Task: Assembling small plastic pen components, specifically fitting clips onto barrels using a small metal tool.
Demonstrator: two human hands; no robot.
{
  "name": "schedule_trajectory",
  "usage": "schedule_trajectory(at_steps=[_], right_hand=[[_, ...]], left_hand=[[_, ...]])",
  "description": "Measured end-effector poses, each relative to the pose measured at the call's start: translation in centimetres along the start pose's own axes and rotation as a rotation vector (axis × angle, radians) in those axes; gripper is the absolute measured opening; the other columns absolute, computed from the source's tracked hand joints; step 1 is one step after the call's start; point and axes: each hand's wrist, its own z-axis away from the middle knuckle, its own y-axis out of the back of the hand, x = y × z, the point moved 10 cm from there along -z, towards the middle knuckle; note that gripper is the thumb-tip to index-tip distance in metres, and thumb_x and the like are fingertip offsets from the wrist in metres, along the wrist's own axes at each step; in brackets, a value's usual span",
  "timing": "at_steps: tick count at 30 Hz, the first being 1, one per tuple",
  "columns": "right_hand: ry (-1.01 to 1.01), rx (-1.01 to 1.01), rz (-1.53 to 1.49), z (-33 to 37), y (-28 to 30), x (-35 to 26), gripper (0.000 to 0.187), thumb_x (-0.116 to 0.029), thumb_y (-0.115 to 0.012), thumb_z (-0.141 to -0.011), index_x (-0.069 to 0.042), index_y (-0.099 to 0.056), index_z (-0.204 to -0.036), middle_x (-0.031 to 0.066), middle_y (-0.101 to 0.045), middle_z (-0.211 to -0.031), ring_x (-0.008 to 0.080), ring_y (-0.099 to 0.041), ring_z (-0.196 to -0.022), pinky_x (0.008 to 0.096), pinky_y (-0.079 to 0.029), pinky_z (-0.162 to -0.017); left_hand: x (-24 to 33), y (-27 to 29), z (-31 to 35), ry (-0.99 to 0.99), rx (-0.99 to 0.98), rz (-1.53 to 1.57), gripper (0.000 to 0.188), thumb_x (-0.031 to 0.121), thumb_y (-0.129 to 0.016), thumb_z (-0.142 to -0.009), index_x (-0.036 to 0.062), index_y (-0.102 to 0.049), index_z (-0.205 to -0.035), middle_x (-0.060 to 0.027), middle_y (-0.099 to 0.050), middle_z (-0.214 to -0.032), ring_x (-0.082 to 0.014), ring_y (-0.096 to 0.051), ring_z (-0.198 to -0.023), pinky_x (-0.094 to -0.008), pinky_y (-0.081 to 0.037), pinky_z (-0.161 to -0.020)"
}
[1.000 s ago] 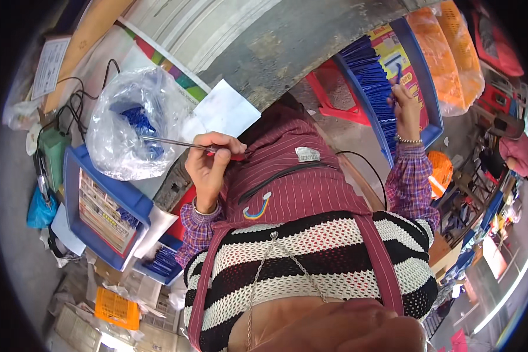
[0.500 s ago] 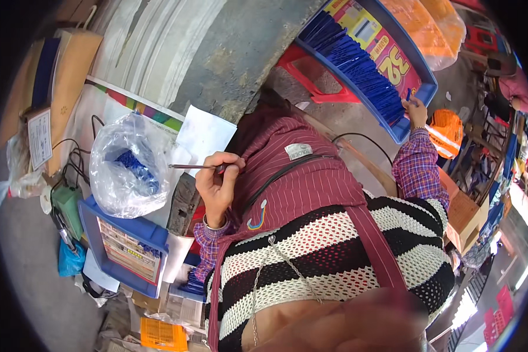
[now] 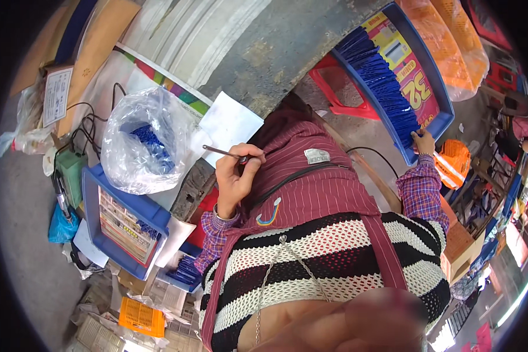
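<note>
My left hand (image 3: 239, 176) is closed in front of the maroon striped apron (image 3: 311, 176), gripping a slim dark rod-like tool (image 3: 222, 151) that points left. Its exact kind does not show. At the right, my right hand (image 3: 423, 142) reaches to the near end of a blue tray (image 3: 443, 120). Thumb and fingers pinch at the end of a packed row of slim blue pieces (image 3: 381, 82); the fingers partly cover what they hold. Left of my left hand, a clear plastic bag (image 3: 120, 126) stands open with blue pieces (image 3: 152, 146) inside. White paper (image 3: 232, 120) lies beside it.
A second blue tray (image 3: 91, 202) sits at the lower left, near a green box (image 3: 72, 167) with cables. A red stool (image 3: 352, 108) stands under the right tray. Orange crates (image 3: 434, 35) are beyond it, and an orange bag (image 3: 454, 161) lies beside my right hand.
The whole view has shifted. My right hand, which held a small blue piece up at the tray's edge, now has its fingers down at the row's end. My left hand keeps the tool.
</note>
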Motion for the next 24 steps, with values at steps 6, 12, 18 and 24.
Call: schedule_trajectory(at_steps=[6, 12, 18, 24], right_hand=[[0.279, -0.205, -0.396, 2.5, 0.9, -12.9, 0.024, -0.022, -0.065, -0.083, -0.005, -0.067, -0.1, 0.0011, -0.065, -0.075, 0.0077, -0.059, -0.06, 0.021, -0.047, -0.051], [0.981, -0.586, -0.582, 23.2, 3.0, -36.4, 0.013, -0.004, -0.061, -0.083, 0.001, -0.065, -0.095, 0.0033, -0.064, -0.088, 0.0068, -0.058, -0.078, 0.0215, -0.046, -0.07], [1.66, -0.616, -0.422, 38.8, 4.4, -43.8, 0.025, -0.003, -0.071, -0.069, -0.002, -0.066, -0.093, 0.0118, -0.063, -0.101, 0.0265, -0.06, -0.093, 0.0329, -0.048, -0.08], [1.829, -0.685, -0.387, 44.4, -1.1, -44.6, 0.021, -0.008, -0.069, -0.073, -0.003, -0.059, -0.091, 0.0121, -0.055, -0.097, 0.0314, -0.055, -0.088, 0.0385, -0.046, -0.076]], left_hand=[[1.6, 0.1, -0.6, 0.061, 0.015, -0.322, 0.018, -0.004, -0.06, -0.079, 0.0009, -0.062, -0.096, -0.0101, -0.064, -0.081, -0.0171, -0.061, -0.069, -0.0252, -0.047, -0.063], [7.5, -0.2, -1.4, -0.128, -0.001, -1.209, 0.058, -0.012, -0.052, -0.067, 0.0064, -0.054, -0.122, -0.0145, -0.05, -0.127, -0.037, -0.05, -0.112, -0.0404, -0.043, -0.09], [7.0, 0.9, -1.6, -0.077, 0.119, -1.443, 0.062, 0.002, -0.048, -0.078, 0.0074, -0.037, -0.138, -0.015, -0.026, -0.149, -0.0413, -0.021, -0.137, -0.0499, -0.024, -0.108], [6.1, 1.0, -0.9, -0.057, 0.134, -1.215, 0.059, 0.025, -0.041, -0.086, 0.0081, -0.033, -0.142, -0.0112, -0.02, -0.152, -0.0306, -0.012, -0.142, -0.0459, -0.013, -0.113]])
